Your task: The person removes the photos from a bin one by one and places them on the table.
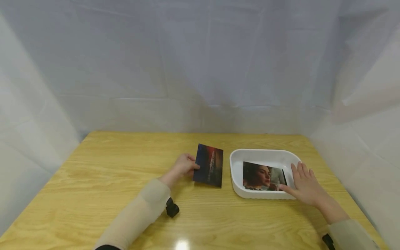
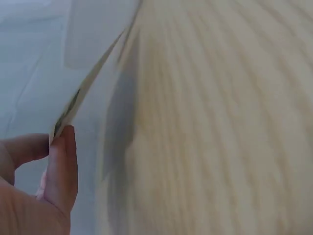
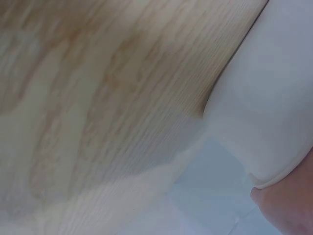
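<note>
By its left edge, my left hand [image 1: 183, 165] pinches a photo card [image 1: 208, 166] with a dark blue and red picture, tilted just above the table left of the basin. The left wrist view shows this card [image 2: 85, 93] nearly edge-on between thumb and fingers. A white plastic basin [image 1: 265, 151] holds another photo card [image 1: 257, 176] with a face in profile; whether more cards lie under it cannot be seen. My right hand [image 1: 307, 187] rests on the basin's right front rim, fingers straight and spread, thumb reaching over the inside.
The wooden table [image 1: 125, 166] has a light grain. White sheeting [image 1: 193, 69] hangs behind it and along both sides. Black wrist devices, such as the one under the left forearm [image 1: 172, 207], sit on both arms.
</note>
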`<act>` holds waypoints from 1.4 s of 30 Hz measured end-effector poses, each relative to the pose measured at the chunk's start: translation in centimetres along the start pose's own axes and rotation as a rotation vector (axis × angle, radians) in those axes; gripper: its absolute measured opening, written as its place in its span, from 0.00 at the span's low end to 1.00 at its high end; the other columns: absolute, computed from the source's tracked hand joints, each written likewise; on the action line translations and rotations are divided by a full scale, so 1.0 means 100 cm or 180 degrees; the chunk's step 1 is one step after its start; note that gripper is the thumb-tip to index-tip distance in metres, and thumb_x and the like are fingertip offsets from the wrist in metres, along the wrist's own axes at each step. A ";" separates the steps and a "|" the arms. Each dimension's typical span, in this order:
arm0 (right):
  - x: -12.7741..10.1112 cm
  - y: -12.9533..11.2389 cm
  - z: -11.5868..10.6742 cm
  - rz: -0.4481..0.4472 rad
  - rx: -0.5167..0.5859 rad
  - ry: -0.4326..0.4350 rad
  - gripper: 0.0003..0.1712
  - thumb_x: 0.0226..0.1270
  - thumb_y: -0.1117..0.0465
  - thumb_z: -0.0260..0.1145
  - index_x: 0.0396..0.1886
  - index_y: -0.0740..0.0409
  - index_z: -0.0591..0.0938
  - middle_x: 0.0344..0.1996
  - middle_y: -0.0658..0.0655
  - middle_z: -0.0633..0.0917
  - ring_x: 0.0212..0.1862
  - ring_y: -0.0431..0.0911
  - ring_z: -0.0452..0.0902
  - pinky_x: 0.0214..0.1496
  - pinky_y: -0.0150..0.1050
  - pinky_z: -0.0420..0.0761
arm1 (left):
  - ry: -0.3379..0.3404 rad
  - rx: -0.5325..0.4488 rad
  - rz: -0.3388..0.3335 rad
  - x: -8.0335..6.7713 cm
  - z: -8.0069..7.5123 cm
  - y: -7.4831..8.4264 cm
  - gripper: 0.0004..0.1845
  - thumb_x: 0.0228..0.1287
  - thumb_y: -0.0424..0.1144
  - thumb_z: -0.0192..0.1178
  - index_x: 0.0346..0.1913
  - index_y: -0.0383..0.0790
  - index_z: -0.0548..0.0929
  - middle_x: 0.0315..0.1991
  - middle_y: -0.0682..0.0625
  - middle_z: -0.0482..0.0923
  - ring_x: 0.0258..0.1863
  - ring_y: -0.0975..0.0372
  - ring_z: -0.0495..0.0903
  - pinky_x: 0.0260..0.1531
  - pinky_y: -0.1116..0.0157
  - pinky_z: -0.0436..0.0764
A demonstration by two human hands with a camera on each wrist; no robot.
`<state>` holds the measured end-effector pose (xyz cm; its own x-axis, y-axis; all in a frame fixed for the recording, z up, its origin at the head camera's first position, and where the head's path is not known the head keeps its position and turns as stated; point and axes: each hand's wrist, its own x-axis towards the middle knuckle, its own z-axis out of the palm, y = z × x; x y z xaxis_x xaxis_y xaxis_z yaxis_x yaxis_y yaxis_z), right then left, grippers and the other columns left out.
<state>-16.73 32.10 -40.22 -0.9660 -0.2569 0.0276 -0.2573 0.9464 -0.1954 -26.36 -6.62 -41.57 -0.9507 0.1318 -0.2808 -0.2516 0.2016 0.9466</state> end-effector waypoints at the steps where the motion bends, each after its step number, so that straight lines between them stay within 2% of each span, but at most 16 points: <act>1: 0.000 0.000 0.000 0.0000 0.0007 -0.0007 0.55 0.59 0.38 0.52 0.62 0.81 0.44 0.59 0.83 0.41 0.62 0.70 0.31 0.57 0.64 0.39 | 0.0014 0.0177 0.0085 -0.001 0.001 -0.002 0.16 0.48 0.20 0.59 0.40 0.29 0.66 0.33 0.38 0.73 0.26 0.56 0.78 0.21 0.65 0.76; 7: 0.000 0.001 0.001 0.0004 -0.0012 -0.0013 0.54 0.59 0.38 0.52 0.62 0.81 0.45 0.59 0.83 0.41 0.62 0.70 0.31 0.57 0.64 0.40 | 0.0130 0.1243 0.0499 -0.006 0.007 -0.006 0.30 0.45 0.23 0.63 0.51 0.27 0.60 0.35 0.35 0.74 0.28 0.52 0.77 0.21 0.62 0.76; 12: 0.000 0.002 0.002 0.0016 0.0013 -0.0029 0.54 0.60 0.37 0.52 0.62 0.81 0.45 0.59 0.83 0.41 0.62 0.69 0.30 0.57 0.63 0.38 | 0.0141 0.1887 0.0714 -0.005 0.012 -0.007 0.36 0.43 0.28 0.68 0.55 0.26 0.59 0.40 0.33 0.74 0.35 0.48 0.76 0.28 0.60 0.75; 15: 0.000 0.002 0.003 0.0025 0.0032 -0.0039 0.54 0.60 0.37 0.51 0.62 0.80 0.44 0.59 0.83 0.40 0.62 0.69 0.29 0.57 0.63 0.37 | 0.0109 0.2221 0.0805 -0.003 0.013 -0.005 0.36 0.42 0.32 0.70 0.54 0.27 0.61 0.41 0.34 0.74 0.38 0.48 0.76 0.33 0.59 0.75; 19: 0.000 0.001 0.002 0.0029 0.0033 -0.0036 0.54 0.60 0.37 0.51 0.62 0.80 0.44 0.59 0.83 0.41 0.62 0.69 0.30 0.57 0.63 0.37 | 0.0062 0.2355 0.0800 -0.001 0.013 -0.003 0.32 0.42 0.34 0.70 0.50 0.30 0.65 0.39 0.37 0.75 0.37 0.51 0.75 0.33 0.59 0.74; 24: 0.001 -0.001 0.001 0.0020 0.0025 -0.0026 0.54 0.60 0.37 0.51 0.62 0.81 0.45 0.59 0.83 0.42 0.62 0.70 0.32 0.57 0.63 0.38 | 0.0031 0.2117 0.0671 0.002 0.010 -0.003 0.30 0.41 0.31 0.70 0.48 0.29 0.66 0.37 0.36 0.74 0.29 0.54 0.75 0.21 0.64 0.75; 26: 0.001 -0.001 0.001 0.0018 0.0014 -0.0024 0.54 0.59 0.37 0.51 0.62 0.81 0.46 0.59 0.83 0.42 0.62 0.70 0.32 0.57 0.64 0.38 | 0.0035 0.2119 0.0641 0.003 0.010 -0.003 0.31 0.41 0.32 0.70 0.49 0.28 0.66 0.37 0.36 0.74 0.27 0.54 0.75 0.19 0.64 0.75; 29: 0.002 -0.001 0.000 0.0023 0.0015 -0.0034 0.54 0.59 0.37 0.51 0.61 0.81 0.46 0.59 0.83 0.42 0.62 0.70 0.31 0.57 0.63 0.37 | 0.0035 0.2383 0.0713 0.003 0.011 -0.001 0.33 0.43 0.34 0.70 0.52 0.27 0.66 0.42 0.36 0.74 0.34 0.52 0.76 0.29 0.62 0.76; 31: 0.002 -0.001 0.000 0.0024 0.0009 -0.0033 0.54 0.60 0.37 0.51 0.61 0.81 0.46 0.59 0.83 0.42 0.62 0.70 0.32 0.57 0.64 0.38 | 0.0042 0.2714 0.0778 0.003 0.012 0.001 0.36 0.44 0.38 0.70 0.56 0.26 0.65 0.45 0.36 0.74 0.41 0.50 0.75 0.37 0.60 0.75; 33: 0.002 -0.002 0.000 0.0025 0.0001 -0.0031 0.54 0.60 0.37 0.51 0.61 0.81 0.46 0.59 0.83 0.42 0.62 0.70 0.33 0.57 0.64 0.38 | 0.0055 0.3051 0.0824 0.003 0.014 0.004 0.39 0.45 0.41 0.69 0.58 0.27 0.65 0.48 0.37 0.73 0.45 0.49 0.74 0.41 0.57 0.73; 37: 0.001 -0.003 -0.001 0.0015 -0.0023 -0.0001 0.54 0.59 0.38 0.52 0.61 0.82 0.47 0.58 0.84 0.44 0.61 0.71 0.35 0.56 0.64 0.39 | 0.0060 0.3496 0.0839 0.002 0.015 0.006 0.40 0.45 0.45 0.69 0.59 0.29 0.65 0.48 0.39 0.74 0.44 0.50 0.75 0.40 0.57 0.74; 42: 0.001 -0.003 -0.001 0.0013 -0.0035 0.0008 0.54 0.59 0.38 0.52 0.61 0.82 0.48 0.58 0.84 0.44 0.61 0.71 0.36 0.56 0.64 0.40 | 0.0025 0.3548 0.0925 0.002 0.015 0.005 0.32 0.44 0.45 0.69 0.51 0.30 0.71 0.41 0.40 0.76 0.39 0.52 0.76 0.37 0.58 0.75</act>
<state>-16.71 31.78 -40.10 -0.9672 -0.2525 0.0292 -0.2534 0.9496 -0.1847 -26.44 -4.99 -41.38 -0.9486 0.3085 -0.0703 0.2734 0.9111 0.3084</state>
